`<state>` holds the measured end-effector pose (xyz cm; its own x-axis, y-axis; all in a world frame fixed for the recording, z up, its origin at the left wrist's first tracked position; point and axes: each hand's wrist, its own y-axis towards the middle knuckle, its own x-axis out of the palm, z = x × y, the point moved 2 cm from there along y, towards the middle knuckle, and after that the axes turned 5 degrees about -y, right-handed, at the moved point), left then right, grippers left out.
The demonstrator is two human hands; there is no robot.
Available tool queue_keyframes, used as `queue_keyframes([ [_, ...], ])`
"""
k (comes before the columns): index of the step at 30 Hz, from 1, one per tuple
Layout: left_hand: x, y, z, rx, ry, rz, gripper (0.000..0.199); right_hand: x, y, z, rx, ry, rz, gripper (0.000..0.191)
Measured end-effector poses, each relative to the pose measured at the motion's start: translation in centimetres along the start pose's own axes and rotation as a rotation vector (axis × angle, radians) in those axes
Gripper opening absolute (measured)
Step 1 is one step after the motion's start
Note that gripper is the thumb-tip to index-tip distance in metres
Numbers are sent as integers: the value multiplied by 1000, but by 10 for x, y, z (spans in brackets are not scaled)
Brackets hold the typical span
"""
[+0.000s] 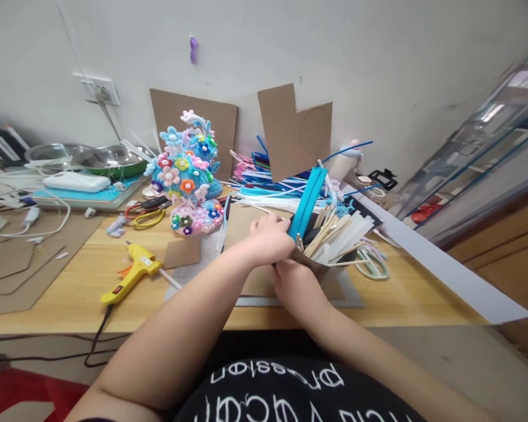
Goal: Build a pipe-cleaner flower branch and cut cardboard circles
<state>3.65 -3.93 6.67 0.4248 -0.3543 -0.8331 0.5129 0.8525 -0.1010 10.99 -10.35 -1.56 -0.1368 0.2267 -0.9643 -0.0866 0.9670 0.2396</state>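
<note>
My left hand [270, 237] is closed, knuckles up, at the left side of a dark container [319, 268]. Just below it, my right hand [295, 280] is curled against the container's near-left side, and the two hands nearly touch. Whatever their fingers hold is hidden. Wooden sticks [328, 237] and translucent white strips [351, 234] stand in the container. A broad bright blue strip [308, 202] rises from its left side, leaning right. Beneath the hands lie brown cardboard [242, 225] and a grey mat [246, 301].
Left on the wooden table are a yellow glue gun [132, 272], a small cardboard square [182, 253], yellow-handled scissors [149, 219] and a fuzzy flower decoration [187, 173]. Behind are bundled pipe cleaners [264, 170] and leaning cardboard [281, 129]. A white board [440, 269] edges the right.
</note>
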Motion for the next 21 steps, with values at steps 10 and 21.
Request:
queue_keyframes([
  [10,1,6,-1,2,14,-5,35,5,0,0,25,34,14,23],
  [21,1,4,-7,50,-99,43,45,-10,-62,58,117,295,180,23],
])
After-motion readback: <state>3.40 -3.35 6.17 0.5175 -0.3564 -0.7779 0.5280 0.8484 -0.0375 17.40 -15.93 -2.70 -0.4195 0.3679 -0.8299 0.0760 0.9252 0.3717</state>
